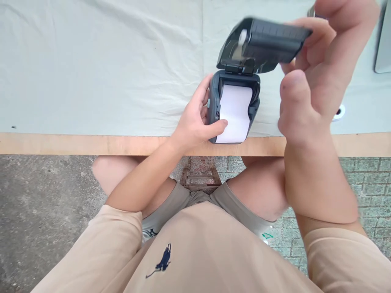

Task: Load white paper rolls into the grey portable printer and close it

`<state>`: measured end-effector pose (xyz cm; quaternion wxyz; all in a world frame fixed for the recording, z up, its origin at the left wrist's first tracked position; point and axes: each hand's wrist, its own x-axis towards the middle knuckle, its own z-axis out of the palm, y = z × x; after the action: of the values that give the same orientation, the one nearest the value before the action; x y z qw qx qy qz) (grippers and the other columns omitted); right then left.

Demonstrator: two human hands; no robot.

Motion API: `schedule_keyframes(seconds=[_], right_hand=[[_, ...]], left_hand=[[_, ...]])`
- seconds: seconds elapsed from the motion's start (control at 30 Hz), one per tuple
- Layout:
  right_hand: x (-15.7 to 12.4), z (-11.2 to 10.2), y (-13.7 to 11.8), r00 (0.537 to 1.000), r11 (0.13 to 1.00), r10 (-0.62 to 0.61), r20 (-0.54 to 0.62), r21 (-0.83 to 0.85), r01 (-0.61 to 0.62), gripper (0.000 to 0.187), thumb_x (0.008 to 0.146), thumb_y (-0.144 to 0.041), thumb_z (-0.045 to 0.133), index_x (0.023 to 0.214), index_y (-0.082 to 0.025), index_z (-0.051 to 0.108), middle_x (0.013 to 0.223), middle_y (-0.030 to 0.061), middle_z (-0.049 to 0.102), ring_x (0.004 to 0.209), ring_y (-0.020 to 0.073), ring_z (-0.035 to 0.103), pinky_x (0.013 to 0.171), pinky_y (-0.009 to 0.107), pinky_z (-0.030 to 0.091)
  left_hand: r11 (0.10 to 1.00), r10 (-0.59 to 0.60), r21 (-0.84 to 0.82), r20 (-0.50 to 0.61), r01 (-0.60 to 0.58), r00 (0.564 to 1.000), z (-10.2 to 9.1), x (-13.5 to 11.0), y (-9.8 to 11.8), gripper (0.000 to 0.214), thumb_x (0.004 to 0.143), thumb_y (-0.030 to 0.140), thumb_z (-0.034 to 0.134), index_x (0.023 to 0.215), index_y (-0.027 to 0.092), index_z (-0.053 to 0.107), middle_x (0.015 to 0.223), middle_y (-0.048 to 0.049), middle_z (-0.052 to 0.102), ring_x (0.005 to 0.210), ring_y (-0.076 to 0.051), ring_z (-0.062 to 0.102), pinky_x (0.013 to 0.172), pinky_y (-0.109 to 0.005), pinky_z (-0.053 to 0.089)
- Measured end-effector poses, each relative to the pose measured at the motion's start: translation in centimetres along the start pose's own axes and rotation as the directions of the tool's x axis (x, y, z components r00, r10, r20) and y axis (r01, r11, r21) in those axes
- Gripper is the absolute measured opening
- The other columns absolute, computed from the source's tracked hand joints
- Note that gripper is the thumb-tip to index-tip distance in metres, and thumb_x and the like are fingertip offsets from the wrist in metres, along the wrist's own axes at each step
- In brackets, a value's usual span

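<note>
A small dark portable printer [215, 101] stands near the table's front edge with its lid [265, 44] swung up. White paper [235, 112] from a roll lies in its bay, and the loose end reaches down over the front. My left hand [198, 116] grips the printer's left side, its thumb resting on the paper. At the right edge of the raised lid is my right hand [317, 77]. Its fingers are curled partly behind that edge, and its thumb stands away from the lid. The lid is slightly blurred.
A white cloth [106, 65] covers the table, whose bare wooden edge [70, 144] faces me. Right of my right wrist lies a small white roll [339, 113], partly hidden. A grey flat device [384, 49] sits at the far right. Below is a wooden stool [200, 179].
</note>
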<state>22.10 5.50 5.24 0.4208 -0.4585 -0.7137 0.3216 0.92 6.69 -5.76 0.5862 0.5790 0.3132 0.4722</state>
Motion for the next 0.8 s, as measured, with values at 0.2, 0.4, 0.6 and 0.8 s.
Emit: schedule_keyframes(seconds=[0.2, 0.4, 0.6, 0.8], right_hand=[[0.0, 0.9, -0.4, 0.998, 0.998, 0.061, -0.013, 0.027, -0.061, 0.044, 0.1, -0.07, 0.057, 0.132, -0.04, 0.06, 0.143, -0.0003, 0.059, 0.142, 0.0264, 0.058, 0.111, 0.042, 0.06], [-0.3, 1.8, 1.1, 0.966, 0.973, 0.199, 0.163, 0.085, -0.215, 0.078, 0.078, -0.079, 0.081, 0.135, -0.034, 0.052, 0.135, 0.0059, 0.063, 0.124, 0.029, 0.066, 0.105, 0.046, 0.061], [-0.6, 2.0, 2.3, 0.925, 0.896, 0.307, 0.224, 0.261, -0.36, 0.089, 0.075, -0.077, 0.085, 0.141, -0.035, 0.044, 0.115, 0.0025, 0.067, 0.104, 0.0239, 0.071, 0.086, 0.038, 0.064], [-0.9, 2.5, 2.6, 0.958, 0.953, 0.249, 0.144, 0.139, -0.268, 0.077, 0.087, -0.075, 0.076, 0.144, -0.037, 0.041, 0.106, -0.0004, 0.068, 0.092, 0.0204, 0.072, 0.077, 0.034, 0.062]], left_hand=[[0.99, 0.018, -0.143, 0.02, -0.015, 1.0, 0.1, 0.4, 0.2, 0.099, 0.063, 0.072, 0.091, 0.144, 0.028, 0.054, 0.144, -0.0112, 0.066, 0.146, -0.042, 0.061, 0.11, -0.051, 0.063], [0.989, 0.029, -0.147, -0.003, -0.029, 1.0, 0.1, 0.5, 0.1, 0.079, 0.078, 0.071, 0.083, 0.14, 0.03, 0.056, 0.139, -0.0086, 0.07, 0.14, -0.036, 0.067, 0.112, -0.05, 0.063], [0.994, -0.006, -0.107, 0.004, 0.006, 1.0, 0.1, 0.4, -0.2, 0.082, 0.079, 0.075, 0.08, 0.143, 0.03, 0.053, 0.143, -0.0096, 0.069, 0.141, -0.035, 0.067, 0.11, -0.048, 0.063], [0.983, -0.093, -0.162, -0.014, 0.089, 0.996, 0.6, 0.4, 1.5, 0.075, 0.082, 0.072, 0.078, 0.139, 0.028, 0.057, 0.14, -0.0105, 0.069, 0.146, -0.036, 0.061, 0.115, -0.049, 0.059]])
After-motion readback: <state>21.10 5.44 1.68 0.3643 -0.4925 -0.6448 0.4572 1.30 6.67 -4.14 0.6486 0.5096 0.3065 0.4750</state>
